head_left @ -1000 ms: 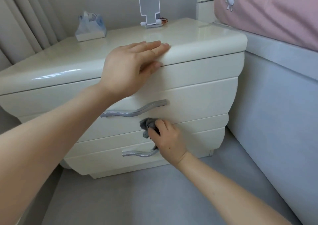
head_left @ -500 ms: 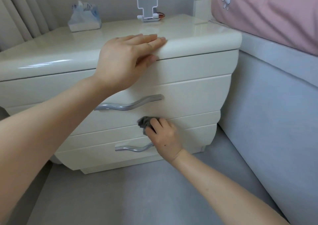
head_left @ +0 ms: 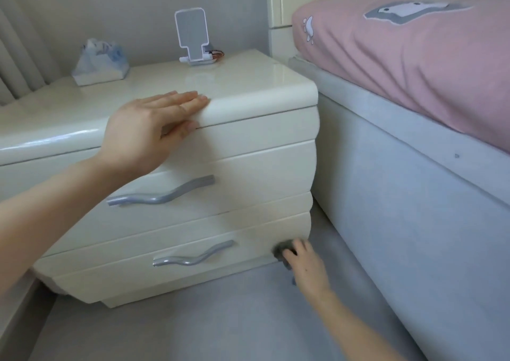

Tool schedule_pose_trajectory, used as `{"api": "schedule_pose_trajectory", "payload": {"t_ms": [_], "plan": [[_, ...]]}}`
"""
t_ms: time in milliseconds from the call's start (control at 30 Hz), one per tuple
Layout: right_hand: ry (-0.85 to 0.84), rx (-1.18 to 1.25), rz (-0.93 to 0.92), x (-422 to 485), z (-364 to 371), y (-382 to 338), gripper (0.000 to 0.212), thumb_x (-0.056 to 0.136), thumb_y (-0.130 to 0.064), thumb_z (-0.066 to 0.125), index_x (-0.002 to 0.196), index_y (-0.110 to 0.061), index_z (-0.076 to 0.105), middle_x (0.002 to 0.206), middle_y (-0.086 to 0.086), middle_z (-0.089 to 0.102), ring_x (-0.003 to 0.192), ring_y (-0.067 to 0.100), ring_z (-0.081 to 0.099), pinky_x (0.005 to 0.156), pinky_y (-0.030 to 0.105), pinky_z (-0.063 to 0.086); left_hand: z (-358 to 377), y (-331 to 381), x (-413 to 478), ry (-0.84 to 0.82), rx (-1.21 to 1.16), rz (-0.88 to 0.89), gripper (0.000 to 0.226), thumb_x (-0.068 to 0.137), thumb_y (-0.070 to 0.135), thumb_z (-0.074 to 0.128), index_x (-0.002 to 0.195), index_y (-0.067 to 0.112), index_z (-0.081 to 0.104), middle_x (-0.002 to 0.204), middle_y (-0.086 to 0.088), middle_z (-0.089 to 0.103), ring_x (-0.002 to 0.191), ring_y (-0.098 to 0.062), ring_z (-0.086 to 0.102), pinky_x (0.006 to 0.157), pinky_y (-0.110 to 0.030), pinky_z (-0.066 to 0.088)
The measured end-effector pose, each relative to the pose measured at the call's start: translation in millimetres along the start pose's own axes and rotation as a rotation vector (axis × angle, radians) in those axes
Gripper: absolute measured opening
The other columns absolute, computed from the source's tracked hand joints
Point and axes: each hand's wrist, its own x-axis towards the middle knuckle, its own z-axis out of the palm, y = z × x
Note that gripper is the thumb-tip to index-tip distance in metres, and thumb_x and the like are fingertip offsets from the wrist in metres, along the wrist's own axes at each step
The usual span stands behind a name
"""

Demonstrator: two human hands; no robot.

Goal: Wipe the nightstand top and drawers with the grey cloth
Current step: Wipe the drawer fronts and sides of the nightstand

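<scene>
the right hand [head_left: 305, 264] gripped the bunched grey cloth [head_left: 282, 251], fingers closed around it, and pressed it against the lower drawer [head_left: 248, 239] at that drawer's right end, low on the front and close to the floor; motion blur made it hard to say how much of the cloth met the surface. the left hand [head_left: 150, 128] held nothing: it lay flat and spread on the rounded front edge of the nightstand [head_left: 248, 90], thumb tucked under the lip, apparently to steady the body. the lower drawer's long axis ran left to right, so nearly all of its front, including the wavy lower handle [head_left: 193, 257], lay to the left of the cloth; a return stroke would probably travel leftward along that axis. the upper drawer [head_left: 248, 172] and its upper handle [head_left: 161, 195] sat above the cloth, nearer the left hand, though only the right hand carried the cloth. a tissue pack [head_left: 100, 62] and a phone stand [head_left: 193, 37] stood at the far edge of the top.
</scene>
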Motion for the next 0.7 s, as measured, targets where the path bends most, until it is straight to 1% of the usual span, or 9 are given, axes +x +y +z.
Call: {"api": "schedule_pose_trajectory", "payload": {"t_ms": [67, 133, 167, 267, 333, 467, 600, 667, 700], "plan": [[0.026, 0.108, 0.077, -13, -12, 1, 0.045, 0.046, 0.001, 0.079, 0.080, -0.019, 0.059, 0.088, 0.000, 0.038, 0.076, 0.019, 0.038, 0.044, 0.023, 0.032, -1, 2, 1, -0.030, -0.008, -0.008, 0.040, 0.090, 0.035, 0.043, 0.127, 0.025, 0.055, 0.132, 0.001, 0.057, 0.123, -0.022, 0.053, 0.099, -0.038, 0.045], [0.307, 0.183, 0.125, -8, -48, -13, 0.015, 0.078, -0.015, 0.060, 0.087, -0.026, 0.055, 0.093, -0.003, 0.046, 0.083, 0.016, 0.045, 0.063, 0.027, 0.049, -3, 5, 3, -0.048, -0.031, -0.034, 0.041, 0.089, 0.037, 0.043, 0.126, 0.025, 0.056, 0.130, 0.001, 0.058, 0.122, -0.020, 0.053, 0.099, -0.037, 0.045], [0.393, 0.256, 0.115, -1, -68, -22, 0.011, 0.084, -0.020, 0.049, 0.088, -0.026, 0.057, 0.095, -0.004, 0.047, 0.084, 0.013, 0.047, 0.073, 0.024, 0.048, -6, 8, 4, -0.044, -0.043, -0.064, 0.041, 0.088, 0.039, 0.044, 0.124, 0.026, 0.058, 0.129, 0.002, 0.059, 0.121, -0.018, 0.054, 0.098, -0.034, 0.045], [0.697, 0.445, 0.036, 30, -131, -34, 0.025, 0.079, -0.007, 0.044, 0.096, -0.015, 0.061, 0.099, -0.003, 0.044, 0.082, 0.001, 0.047, 0.078, 0.005, 0.036, -15, 19, 18, 0.003, -0.055, -0.139, 0.034, 0.086, 0.040, 0.047, 0.106, 0.026, 0.069, 0.112, 0.004, 0.069, 0.106, -0.017, 0.063, 0.081, -0.023, 0.043], [0.733, 0.605, 0.042, 59, -167, -38, 0.029, 0.078, 0.000, 0.050, 0.097, -0.020, 0.058, 0.099, -0.001, 0.046, 0.088, -0.003, 0.050, 0.083, 0.006, 0.037, -18, 25, 36, 0.033, -0.056, -0.154, 0.028, 0.085, 0.034, 0.050, 0.092, 0.019, 0.072, 0.096, -0.001, 0.073, 0.093, -0.025, 0.066, 0.072, -0.028, 0.043], [0.545, 0.893, 0.053, 118, -200, -68, 0.030, 0.087, -0.009, 0.050, 0.097, -0.036, 0.053, 0.099, -0.001, 0.059, 0.089, 0.008, 0.058, 0.081, 0.017, 0.045, -11, 30, 85, 0.000, -0.048, -0.140, 0.031, 0.082, 0.035, 0.047, 0.086, 0.017, 0.072, 0.092, -0.001, 0.073, 0.088, -0.026, 0.065, 0.069, -0.027, 0.042], [0.279, 1.241, 0.284, 160, -207, -77, 0.038, 0.101, -0.005, 0.032, 0.089, -0.028, 0.059, 0.048, -0.012, 0.044, 0.041, 0.005, 0.036, 0.043, 0.016, 0.035, 6, 23, 124, -0.139, -0.116, -0.225, 0.021, 0.086, 0.033, 0.056, 0.097, 0.023, 0.071, 0.104, 0.007, 0.071, 0.099, -0.017, 0.063, 0.074, -0.021, 0.037], [0.129, 1.162, 0.410, 166, -203, -64, 0.034, 0.101, -0.009, 0.037, 0.086, -0.023, 0.064, 0.050, -0.004, 0.054, 0.044, 0.009, 0.047, 0.047, 0.020, 0.038, 16, 20, 132, -0.229, -0.161, -0.249, 0.034, 0.083, 0.043, 0.048, 0.103, 0.025, 0.069, 0.111, 0.008, 0.069, 0.105, -0.014, 0.061, 0.080, -0.019, 0.038], [0.059, 1.102, 0.464, 164, -196, -57, 0.030, 0.099, -0.011, 0.041, 0.089, -0.021, 0.067, 0.062, 0.001, 0.067, 0.055, 0.015, 0.058, 0.054, 0.025, 0.043, 21, 21, 135, -0.272, -0.158, -0.229, 0.045, 0.080, 0.050, 0.041, 0.106, 0.026, 0.068, 0.115, 0.007, 0.068, 0.107, -0.015, 0.061, 0.085, -0.020, 0.040]]}}
